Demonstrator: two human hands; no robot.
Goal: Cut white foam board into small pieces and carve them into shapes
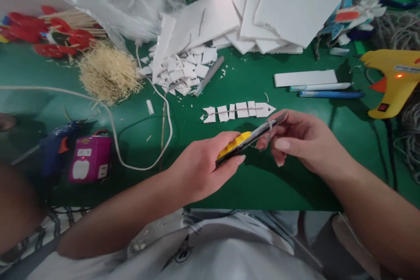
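Note:
My left hand is wrapped round a yellow and black box cutter, its blade slid far out and pointing up to the right. Close to the blade tip, my right hand has its fingers curled round a thin greyish strand. The strand loops at the blade; whether it is cut through I cannot tell. Just beyond the knife lies a fish-like row of white foam pieces, with a thin brown line running along its middle and a pointed end at the right.
White foam sheets and foam scraps lie at the back. A yellow glue gun stands right, near two pens. At left are a straw-coloured pile, a white cable, a magenta power socket and a blue glue gun.

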